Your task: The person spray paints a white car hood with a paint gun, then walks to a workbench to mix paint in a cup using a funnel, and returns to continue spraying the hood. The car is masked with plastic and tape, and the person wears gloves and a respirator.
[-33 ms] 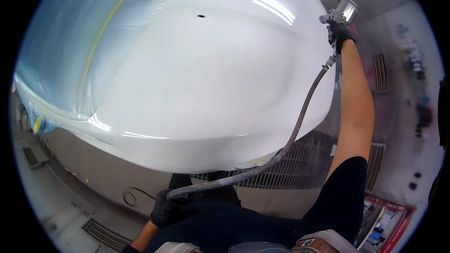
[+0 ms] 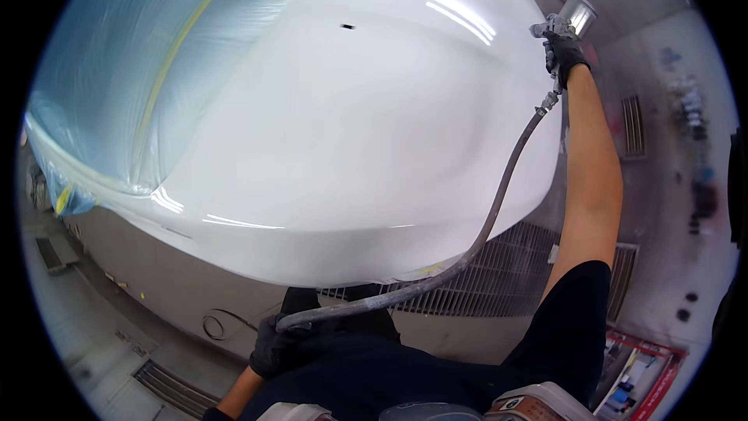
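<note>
My right hand (image 2: 565,51), in a black glove, grips a silver spray gun (image 2: 575,15) with a cup on top, out at the right edge of a glossy white vehicle panel (image 2: 366,117). A grey hose (image 2: 506,179) runs from the gun's handle down to my gloved left hand (image 2: 273,343), which is closed around it low by my body. Blue plastic sheeting (image 2: 125,70) with a yellow strip covers the left part of the vehicle. A small dark slot shows in the panel's upper middle.
A floor grating (image 2: 499,281) lies under the panel's near edge. More grates (image 2: 175,390) sit in the floor at lower left and right. A thin looped hose or cable (image 2: 222,323) lies left of me. A red-framed rack (image 2: 647,374) with small items stands at lower right, beside a paint-spotted grey wall.
The panel and sheeting sit very slightly farther right in the view. My hands hold the gun and hose as before.
</note>
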The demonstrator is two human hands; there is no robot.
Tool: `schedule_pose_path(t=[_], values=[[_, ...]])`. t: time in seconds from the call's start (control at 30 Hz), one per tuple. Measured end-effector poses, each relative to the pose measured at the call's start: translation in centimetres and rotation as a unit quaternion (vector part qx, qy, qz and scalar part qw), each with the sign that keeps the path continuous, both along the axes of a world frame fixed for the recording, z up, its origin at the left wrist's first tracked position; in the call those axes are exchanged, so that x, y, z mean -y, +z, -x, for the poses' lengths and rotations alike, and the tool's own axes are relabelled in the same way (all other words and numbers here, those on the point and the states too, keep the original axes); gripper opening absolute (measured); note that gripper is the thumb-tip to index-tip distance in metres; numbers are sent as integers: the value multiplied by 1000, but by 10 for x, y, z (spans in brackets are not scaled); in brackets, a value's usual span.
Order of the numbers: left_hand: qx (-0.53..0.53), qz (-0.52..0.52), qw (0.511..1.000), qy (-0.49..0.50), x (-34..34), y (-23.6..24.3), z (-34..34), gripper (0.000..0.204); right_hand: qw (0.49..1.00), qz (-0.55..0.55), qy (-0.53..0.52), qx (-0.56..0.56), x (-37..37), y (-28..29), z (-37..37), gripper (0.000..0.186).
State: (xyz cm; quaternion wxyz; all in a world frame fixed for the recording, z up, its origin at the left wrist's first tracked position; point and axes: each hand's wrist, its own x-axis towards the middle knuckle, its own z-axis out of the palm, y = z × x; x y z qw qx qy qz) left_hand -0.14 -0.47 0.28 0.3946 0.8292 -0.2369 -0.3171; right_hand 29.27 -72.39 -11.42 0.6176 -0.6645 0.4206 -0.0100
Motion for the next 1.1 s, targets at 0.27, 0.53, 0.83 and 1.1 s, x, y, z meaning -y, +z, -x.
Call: schedule_pose_path(t=[0.27, 0.53, 0.83, 1.1], values=[[19, 11, 985, 169, 42, -2, 43, 33, 998, -8, 62, 15, -42, 35, -73, 26], [-130, -28, 936, 327, 54, 0, 75, 63, 984, 13, 164, 70, -106, 68, -109, 25], [-149, 18, 894, 423, 57, -39, 135, 38, 975, -66, 188, 95, -109, 47, -107, 25], [-47, -3, 953, 298, 79, -53, 166, 28, 976, -30, 181, 115, -89, 44, -41, 25]])
